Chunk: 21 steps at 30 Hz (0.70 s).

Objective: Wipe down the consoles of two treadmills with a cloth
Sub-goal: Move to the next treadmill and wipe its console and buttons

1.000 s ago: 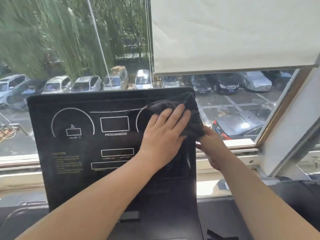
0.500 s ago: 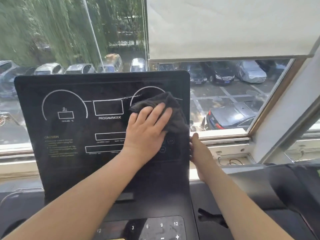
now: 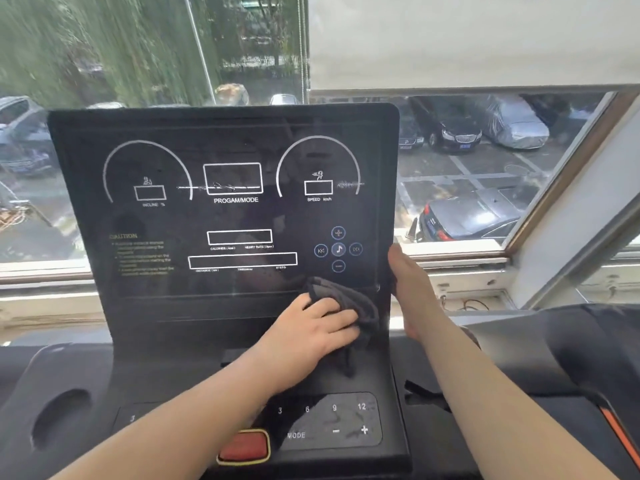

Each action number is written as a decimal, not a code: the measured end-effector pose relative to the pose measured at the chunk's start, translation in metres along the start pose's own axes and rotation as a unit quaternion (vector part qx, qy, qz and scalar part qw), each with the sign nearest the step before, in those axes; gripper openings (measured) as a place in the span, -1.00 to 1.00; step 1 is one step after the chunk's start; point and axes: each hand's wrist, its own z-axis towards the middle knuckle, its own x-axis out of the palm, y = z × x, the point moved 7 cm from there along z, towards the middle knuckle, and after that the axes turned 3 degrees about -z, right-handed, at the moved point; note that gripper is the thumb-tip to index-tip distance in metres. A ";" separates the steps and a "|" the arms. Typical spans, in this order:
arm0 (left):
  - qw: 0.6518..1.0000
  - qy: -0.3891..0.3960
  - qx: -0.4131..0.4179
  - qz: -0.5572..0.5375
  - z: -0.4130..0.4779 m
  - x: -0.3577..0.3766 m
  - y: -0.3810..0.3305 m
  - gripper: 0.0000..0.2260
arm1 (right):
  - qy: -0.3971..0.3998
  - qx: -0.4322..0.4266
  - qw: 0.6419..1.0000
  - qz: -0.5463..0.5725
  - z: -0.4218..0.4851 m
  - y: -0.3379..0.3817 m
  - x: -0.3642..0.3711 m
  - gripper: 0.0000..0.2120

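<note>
On the black glossy treadmill console (image 3: pixel 221 133), "PROGAM/MODE", "INCLINE %", "SPEED km/h" and a yellow "CAUTION" are printed above the left hand (image 3: pixel 311 336). "3", "6", "9", "12", "MODE", "–" and "+" can be read on the black keypad (image 3: pixel 346 420) just below its wrist. A crumpled dark grey cloth (image 3: pixel 349 303) is pressed against the console's lower right part under that hand's flat, extended fingers. The console's right edge is gripped by the right hand (image 3: pixel 410 289), just beside the cloth.
</note>
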 end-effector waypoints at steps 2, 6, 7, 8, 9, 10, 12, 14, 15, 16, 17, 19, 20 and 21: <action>0.999 0.033 0.039 0.004 -0.006 -0.001 0.006 -0.61 | -0.004 0.010 1.000 0.000 0.006 -0.005 -0.002 -0.32; 0.997 0.047 0.049 -0.024 0.010 0.001 -0.005 -0.63 | 0.012 0.015 1.000 0.001 0.008 -0.004 -0.003 -0.39; 0.997 0.045 0.046 -0.034 0.017 0.005 -0.015 -0.65 | 0.013 0.014 1.000 -0.002 0.008 -0.004 -0.003 -0.39; 0.997 0.044 0.043 -0.042 0.024 0.010 -0.026 -0.67 | 0.009 0.013 1.000 -0.008 0.008 -0.004 -0.004 -0.38; 0.997 0.041 0.040 -0.046 0.030 0.016 -0.037 -0.67 | 0.006 0.016 1.000 -0.013 0.009 -0.005 -0.005 -0.34; 0.997 0.037 0.036 -0.050 0.035 0.021 -0.047 -0.66 | 0.002 0.021 1.000 -0.018 0.008 -0.006 -0.006 -0.31; 0.998 0.036 0.031 -0.048 0.039 0.026 -0.059 -0.63 | 0.004 0.029 0.999 -0.031 0.010 -0.008 -0.008 -0.28; 0.999 0.013 0.032 -0.024 0.033 0.021 -0.058 -0.65 | 0.005 0.031 0.999 -0.042 0.010 -0.007 -0.009 -0.28; 1.000 -0.003 0.031 -0.007 0.026 0.017 -0.052 -0.69 | 0.005 0.025 0.999 -0.040 0.011 -0.007 -0.010 -0.30; 0.999 -0.019 0.024 0.013 0.017 0.012 -0.043 -0.71 | 0.003 0.017 0.999 -0.035 0.011 -0.006 -0.010 -0.32; 0.999 -0.034 0.016 0.034 0.007 0.007 -0.032 -0.71 | 0.005 0.009 0.999 -0.030 0.011 -0.004 -0.010 -0.34; 0.997 -0.062 -0.013 0.055 -0.010 -0.002 -0.011 -0.65 | 0.011 0.000 1.000 -0.030 0.011 -0.003 -0.009 -0.39; 0.995 -0.075 -0.029 0.052 -0.016 -0.005 -0.002 -0.64 | 0.015 -0.002 0.999 -0.031 0.011 -0.002 -0.009 -0.39; 0.994 -0.085 -0.043 0.047 -0.018 -0.007 0.003 -0.64 | 0.021 -0.003 0.999 -0.031 0.011 -0.002 -0.009 -0.37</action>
